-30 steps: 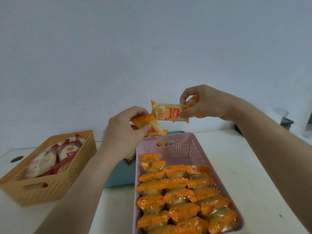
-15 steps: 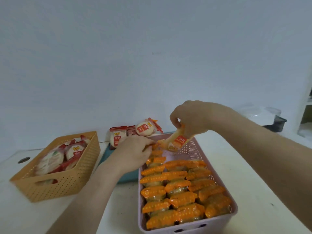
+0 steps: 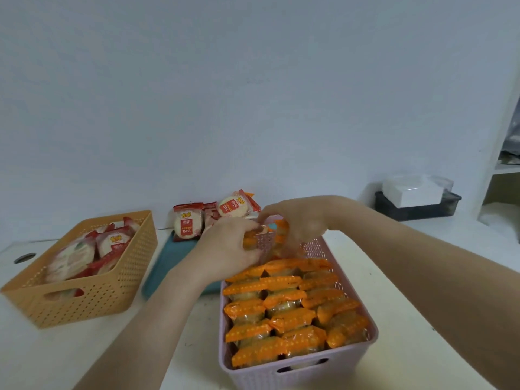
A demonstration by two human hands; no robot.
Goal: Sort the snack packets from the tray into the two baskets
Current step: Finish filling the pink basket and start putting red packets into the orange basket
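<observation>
Two baskets stand on the counter [image 3: 394, 277]: one orange basket [image 3: 84, 299] at 8 o'clock and one pink basket [image 3: 295, 372] at 5 o'clock, with one teal tray [image 3: 168, 266] between them. The pink basket shows roughly fifteen orange packets [image 3: 284, 301], in five rows of three. The tray shows at least three red-and-white packets [image 3: 188, 224] and the orange basket at least four more. There are also two hands, the left hand [image 3: 228, 249] and the right hand [image 3: 298, 218], and one black box [image 3: 416, 209] at 3 o'clock.

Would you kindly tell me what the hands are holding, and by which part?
The left hand and right hand each grip an orange packet over the pink basket's far end; which part is hidden.
</observation>
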